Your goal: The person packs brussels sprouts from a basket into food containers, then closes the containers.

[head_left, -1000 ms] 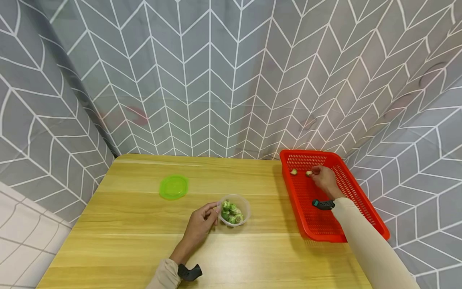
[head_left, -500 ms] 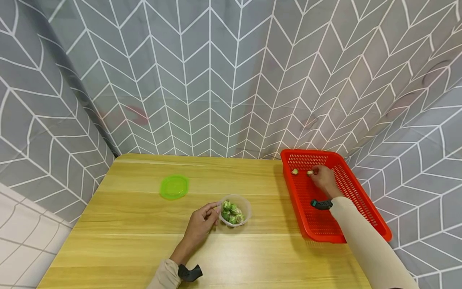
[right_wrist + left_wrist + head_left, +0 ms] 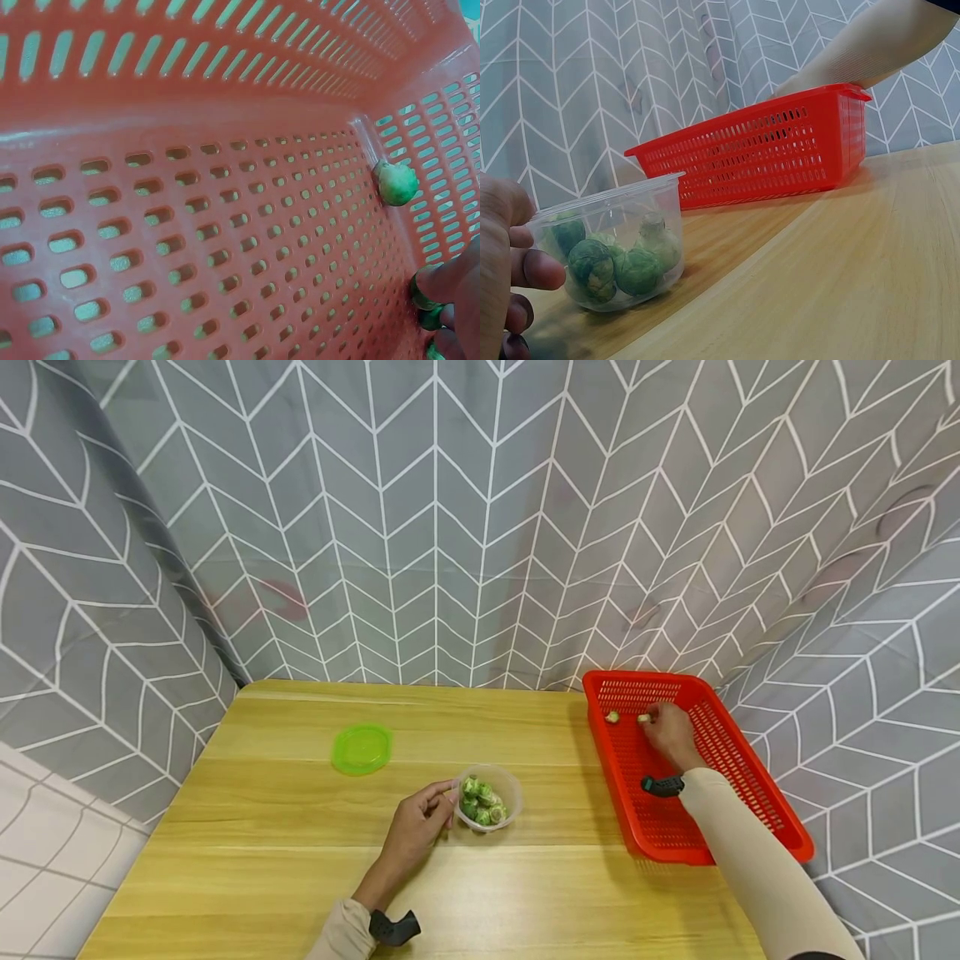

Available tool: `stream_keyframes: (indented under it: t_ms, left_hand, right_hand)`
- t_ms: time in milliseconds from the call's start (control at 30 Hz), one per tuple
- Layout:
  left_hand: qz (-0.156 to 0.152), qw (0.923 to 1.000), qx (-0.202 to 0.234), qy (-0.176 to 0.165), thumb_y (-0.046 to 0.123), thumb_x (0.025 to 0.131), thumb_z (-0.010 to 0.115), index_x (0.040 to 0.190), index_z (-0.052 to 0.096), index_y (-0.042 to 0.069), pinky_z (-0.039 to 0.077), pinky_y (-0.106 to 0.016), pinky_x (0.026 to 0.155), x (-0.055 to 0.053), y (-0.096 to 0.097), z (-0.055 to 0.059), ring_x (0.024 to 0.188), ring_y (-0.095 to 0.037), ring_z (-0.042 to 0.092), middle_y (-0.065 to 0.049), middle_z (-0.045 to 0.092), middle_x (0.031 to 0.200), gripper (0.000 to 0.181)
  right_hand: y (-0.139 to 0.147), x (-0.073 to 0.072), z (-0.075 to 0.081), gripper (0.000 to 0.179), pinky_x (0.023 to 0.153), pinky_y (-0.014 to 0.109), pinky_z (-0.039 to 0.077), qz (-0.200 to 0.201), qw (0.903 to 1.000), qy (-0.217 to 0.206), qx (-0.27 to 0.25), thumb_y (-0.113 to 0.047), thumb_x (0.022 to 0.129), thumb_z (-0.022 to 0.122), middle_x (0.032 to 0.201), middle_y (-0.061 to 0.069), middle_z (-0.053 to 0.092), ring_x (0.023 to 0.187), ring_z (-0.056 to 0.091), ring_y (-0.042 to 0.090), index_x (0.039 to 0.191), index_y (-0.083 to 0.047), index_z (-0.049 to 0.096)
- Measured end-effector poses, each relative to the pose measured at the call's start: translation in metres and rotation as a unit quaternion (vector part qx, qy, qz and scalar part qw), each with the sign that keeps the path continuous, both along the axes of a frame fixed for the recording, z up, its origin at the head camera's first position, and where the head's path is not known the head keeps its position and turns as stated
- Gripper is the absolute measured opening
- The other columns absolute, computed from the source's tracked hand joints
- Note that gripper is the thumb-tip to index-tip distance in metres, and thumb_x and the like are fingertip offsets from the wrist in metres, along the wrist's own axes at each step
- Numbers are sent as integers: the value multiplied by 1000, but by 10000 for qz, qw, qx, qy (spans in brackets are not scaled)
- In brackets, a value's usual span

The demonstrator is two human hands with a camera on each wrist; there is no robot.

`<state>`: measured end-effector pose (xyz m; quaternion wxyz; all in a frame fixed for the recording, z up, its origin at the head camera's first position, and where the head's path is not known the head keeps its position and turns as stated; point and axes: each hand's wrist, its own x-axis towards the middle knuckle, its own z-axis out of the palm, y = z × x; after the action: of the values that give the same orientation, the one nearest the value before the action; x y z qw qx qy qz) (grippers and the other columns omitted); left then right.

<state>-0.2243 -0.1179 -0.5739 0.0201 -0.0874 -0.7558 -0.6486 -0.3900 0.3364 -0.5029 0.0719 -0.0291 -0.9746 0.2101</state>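
Observation:
In the head view, my left hand (image 3: 415,827) holds the left rim of a clear plastic tub (image 3: 512,787) at the middle of the table. Several green Brussels sprouts (image 3: 639,270) lie inside the tub. My right hand (image 3: 670,733) reaches into the red basket (image 3: 611,777) and pinches a Brussels sprout (image 3: 643,718) near its far end. Green shows between the fingers (image 3: 442,285) at the lower right of the right wrist view, partly hidden. Another Brussels sprout (image 3: 397,184) lies apart from the hand, against the basket's wall.
A flat green lid (image 3: 362,749) lies on the wooden table (image 3: 285,827), left of and behind the tub. The basket's slotted walls rise at the table's right side. A grey patterned curtain (image 3: 450,527) hangs behind the table and along both sides.
My right wrist and forearm have shifted slightly left, while the fingers stay at the same sprout. The left hand and the tub stay about where they were.

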Motion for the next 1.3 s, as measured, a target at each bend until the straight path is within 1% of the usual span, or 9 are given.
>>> stream_keyframes:
  t_ms: [133, 267, 367, 467, 767, 933, 1133, 1200, 1300]
  left_hand:
    - [100, 9999, -31, -73, 16, 102, 62, 130, 67, 9, 39, -23, 58, 1, 2, 2, 55, -11, 51, -13, 66, 69, 30]
    - [79, 9999, -41, -54, 10, 102, 60, 132, 65, 2, 40, -23, 59, 6, 3, 15, 55, -13, 52, -21, 65, 71, 31]
    - [15, 10000, 47, -36, 11, 102, 60, 131, 65, 0, 41, -23, 58, 11, 2, 27, 56, -14, 52, -22, 65, 71, 31]
    - [26, 9999, 135, -17, 11, 102, 61, 129, 66, 0, 41, -24, 58, 13, 2, 32, 55, -14, 52, -19, 65, 70, 30]
    - [34, 9999, 113, 21, 10, 102, 60, 128, 67, 3, 42, -23, 58, 13, 2, 31, 56, -19, 54, -18, 65, 70, 28]
    - [1, 9999, 119, 52, 12, 103, 60, 129, 66, 2, 41, -23, 57, 13, 2, 31, 54, -11, 50, -19, 65, 70, 29]
    - [79, 9999, 105, 78, 10, 102, 61, 128, 67, 1, 38, -23, 56, 14, 2, 33, 54, -8, 49, -20, 64, 69, 28]
    - [92, 9999, 60, 21, 9, 102, 60, 129, 66, 1, 37, -22, 56, 12, 3, 29, 55, -9, 50, -21, 64, 70, 29]
    - [142, 9999, 3, -59, 11, 102, 60, 130, 66, 3, 37, -22, 55, 7, 4, 16, 54, -9, 49, -21, 65, 70, 29]
  right_hand:
    - [0, -1, -1, 34, 87, 55, 48, -1, 9999, 21, 98, -9, 93, 64, 110, 30, 65, 97, 61, 42, 119, 12, 64]
    - [1, -3, -4, 33, 87, 56, 48, 5, 9999, 66, 135, -9, 93, 65, 111, 30, 65, 99, 61, 43, 119, 12, 64]
    - [1, -4, -5, 33, 87, 56, 49, 36, 9998, 92, 160, -8, 93, 65, 111, 30, 65, 99, 62, 44, 119, 12, 63]
    - [0, -4, -5, 32, 87, 56, 49, 60, 9997, 119, 221, -7, 92, 65, 110, 30, 65, 98, 62, 44, 118, 12, 64]
    - [0, -1, -5, 29, 80, 54, 49, 185, 9991, 289, 250, -10, 95, 64, 103, 28, 67, 89, 62, 40, 114, 12, 65]
    - [6, -1, -6, 29, 75, 50, 49, 200, 9990, 397, 101, -11, 94, 66, 99, 26, 69, 83, 62, 36, 112, 11, 67]
    - [3, -2, -3, 29, 74, 44, 50, 135, 9995, 199, -218, -14, 95, 67, 105, 25, 70, 88, 63, 35, 115, 8, 68]
    - [0, -1, -2, 30, 74, 42, 50, 144, 9992, 104, -351, -15, 96, 67, 107, 25, 69, 89, 64, 35, 117, 7, 68]
    - [-4, 1, 1, 30, 73, 40, 50, 180, 9988, 75, -447, -16, 96, 68, 109, 25, 69, 91, 64, 35, 117, 6, 68]
